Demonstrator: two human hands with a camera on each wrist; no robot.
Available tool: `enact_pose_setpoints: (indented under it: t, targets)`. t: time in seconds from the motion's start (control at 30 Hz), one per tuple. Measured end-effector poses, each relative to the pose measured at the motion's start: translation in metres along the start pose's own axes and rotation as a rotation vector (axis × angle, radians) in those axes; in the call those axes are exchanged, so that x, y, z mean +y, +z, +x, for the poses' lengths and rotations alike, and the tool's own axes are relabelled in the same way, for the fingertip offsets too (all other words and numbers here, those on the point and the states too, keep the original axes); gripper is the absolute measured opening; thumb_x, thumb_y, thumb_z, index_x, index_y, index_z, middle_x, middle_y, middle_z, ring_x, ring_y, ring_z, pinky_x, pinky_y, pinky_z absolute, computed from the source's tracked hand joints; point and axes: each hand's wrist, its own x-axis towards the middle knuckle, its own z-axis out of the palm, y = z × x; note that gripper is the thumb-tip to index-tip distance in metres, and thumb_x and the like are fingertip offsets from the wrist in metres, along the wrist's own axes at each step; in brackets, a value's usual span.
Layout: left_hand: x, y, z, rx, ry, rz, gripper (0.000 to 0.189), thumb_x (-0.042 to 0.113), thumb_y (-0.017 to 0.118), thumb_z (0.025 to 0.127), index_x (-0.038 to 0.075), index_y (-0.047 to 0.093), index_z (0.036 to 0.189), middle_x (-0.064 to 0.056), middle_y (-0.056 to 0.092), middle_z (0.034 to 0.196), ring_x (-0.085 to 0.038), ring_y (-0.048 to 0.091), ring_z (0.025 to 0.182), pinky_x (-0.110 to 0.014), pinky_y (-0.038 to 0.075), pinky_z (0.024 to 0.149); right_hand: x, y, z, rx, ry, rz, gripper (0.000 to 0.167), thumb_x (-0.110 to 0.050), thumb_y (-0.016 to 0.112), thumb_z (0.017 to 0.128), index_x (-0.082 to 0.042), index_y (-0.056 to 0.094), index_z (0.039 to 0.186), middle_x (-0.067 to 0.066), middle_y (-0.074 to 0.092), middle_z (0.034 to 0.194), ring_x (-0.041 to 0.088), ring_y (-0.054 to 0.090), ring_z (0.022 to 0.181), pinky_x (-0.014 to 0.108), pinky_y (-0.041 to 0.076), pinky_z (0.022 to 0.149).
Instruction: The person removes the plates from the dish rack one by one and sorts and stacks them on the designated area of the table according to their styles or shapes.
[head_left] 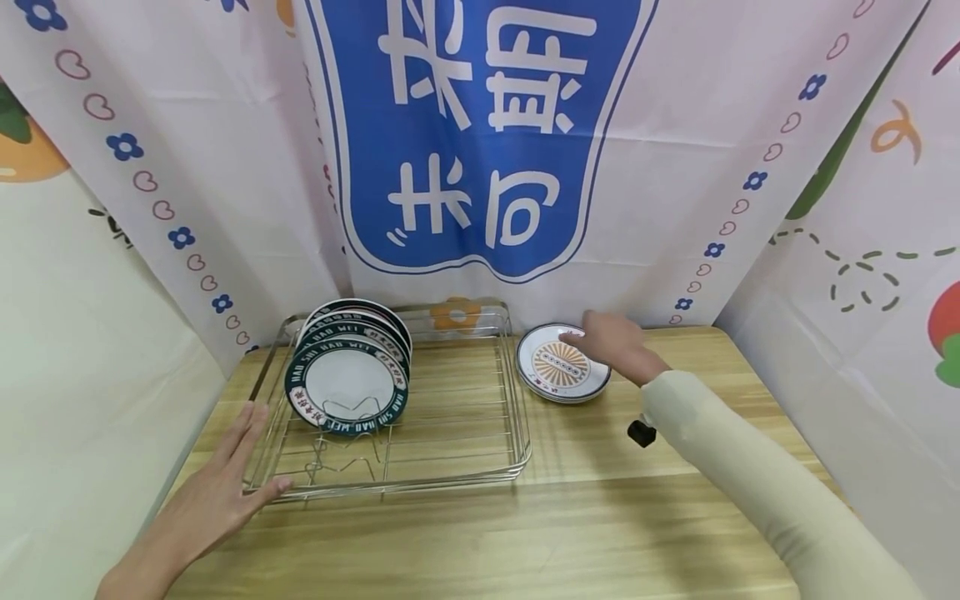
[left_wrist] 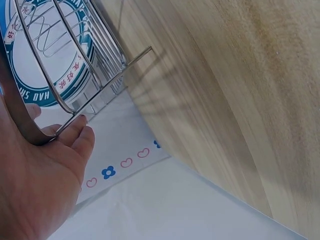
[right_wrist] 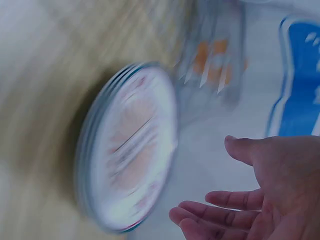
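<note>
My left hand (head_left: 212,493) is at the front left corner of a wire dish rack (head_left: 450,479), its fingers along the left side and its thumb at the front rail. Several green-rimmed plates (head_left: 348,383) lean in a row in the rack's left part. To the right of the rack lies a low stack of white plates (head_left: 564,364) with an orange sunburst print. Over that stack's right edge reaches my right hand (head_left: 618,340). In the right wrist view the right hand (right_wrist: 270,192) is apart from the blurred stack, fingers spread, holding nothing.
The wooden table (head_left: 487,542) ends at a curtain (head_left: 645,208) right behind the rack and the plate stack. More white cloth (head_left: 90,333) hangs along both sides. A small black object (head_left: 641,432) shows beneath the right sleeve's cuff.
</note>
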Motion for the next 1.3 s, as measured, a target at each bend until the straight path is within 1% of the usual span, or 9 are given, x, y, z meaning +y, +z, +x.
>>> enact_pose_setpoints:
  t: [0.2,0.33,0.57,0.73,0.97,1.07,1.2,1.23,1.3]
  targets:
    - [0.000,0.000,-0.001,-0.010,-0.015,0.005,0.110,0.048,0.072,0.099,0.022,-0.006,0.172,-0.023,-0.004,0.176,-0.057,0.070,0.090,-0.047,0.055,0.053,-0.054,-0.025,-0.018,0.075,-0.161,-0.047,0.055,-0.059,0.062,0.102,-0.005,0.072,0.108,0.011,0.073,0.091,0.027,0.068,0.077,0.042,0.055,0.061]
    - [0.001,0.001,-0.001,-0.006,-0.016,0.003,0.110,0.047,0.072,0.099,0.022,-0.006,0.172,-0.023,-0.003,0.176,-0.055,0.070,0.089,-0.045,0.054,0.052,-0.089,-0.038,-0.027,0.106,-0.245,-0.078,0.059,-0.060,0.063,0.101,-0.006,0.072,0.122,0.010,0.077,0.101,0.026,0.072,0.081,0.042,0.060,0.065]
    - [0.001,0.002,-0.001,0.000,-0.017,-0.009,0.109,0.047,0.072,0.099,0.023,-0.005,0.172,-0.022,-0.004,0.177,-0.053,0.071,0.089,-0.041,0.051,0.050,-0.145,-0.051,-0.034,0.134,-0.381,-0.085,0.050,-0.060,0.064,0.101,-0.012,0.073,0.112,0.000,0.068,0.081,0.017,0.061,0.066,0.033,0.050,0.054]
    - [0.001,0.002,-0.001,0.004,-0.018,-0.007,0.108,0.048,0.071,0.099,0.023,-0.005,0.172,-0.018,-0.007,0.177,-0.049,0.071,0.087,-0.040,0.051,0.050,-0.181,-0.054,-0.035,0.153,-0.480,-0.110,0.049,-0.062,0.064,0.100,-0.014,0.072,0.108,0.000,0.070,0.084,0.013,0.060,0.064,0.028,0.048,0.053]
    - [0.000,0.002,-0.001,0.014,-0.008,-0.006,0.108,0.047,0.072,0.099,0.023,-0.005,0.172,-0.019,-0.005,0.177,-0.047,0.072,0.087,-0.042,0.053,0.051,-0.222,-0.049,-0.032,0.114,-0.554,-0.101,0.045,-0.057,0.069,0.099,-0.016,0.075,0.115,0.000,0.077,0.101,0.015,0.070,0.082,0.031,0.056,0.066]
    - [0.000,0.002,-0.001,0.018,-0.005,-0.004,0.109,0.046,0.073,0.099,0.023,-0.004,0.172,-0.020,-0.003,0.177,-0.042,0.073,0.084,-0.045,0.054,0.053,-0.234,-0.042,-0.028,0.070,-0.596,-0.067,0.038,-0.052,0.071,0.100,-0.015,0.075,0.108,-0.002,0.069,0.083,0.012,0.062,0.070,0.027,0.048,0.059]
    - [0.000,0.002,-0.001,0.018,-0.008,-0.006,0.109,0.046,0.073,0.098,0.023,-0.003,0.172,-0.020,-0.003,0.177,-0.041,0.073,0.083,-0.043,0.053,0.052,-0.245,-0.031,-0.019,-0.005,-0.648,-0.001,0.028,-0.042,0.072,0.101,-0.015,0.070,0.097,-0.006,0.044,0.063,0.009,0.045,0.054,0.023,0.033,0.049]
    - [0.000,0.002,-0.001,0.020,-0.008,-0.005,0.109,0.046,0.073,0.098,0.023,-0.003,0.172,-0.020,-0.003,0.177,-0.044,0.073,0.085,-0.043,0.053,0.052,-0.248,-0.028,-0.017,-0.023,-0.661,0.013,0.026,-0.040,0.072,0.102,-0.014,0.070,0.097,-0.006,0.042,0.062,0.008,0.042,0.052,0.023,0.032,0.049]
    - [0.000,0.002,0.000,0.021,-0.009,-0.005,0.109,0.046,0.073,0.098,0.022,-0.003,0.172,-0.021,-0.002,0.177,-0.045,0.073,0.086,-0.041,0.052,0.051,-0.252,-0.022,-0.014,-0.037,-0.676,0.029,0.024,-0.036,0.073,0.102,-0.013,0.074,0.105,-0.007,0.053,0.067,0.006,0.048,0.055,0.020,0.040,0.053]
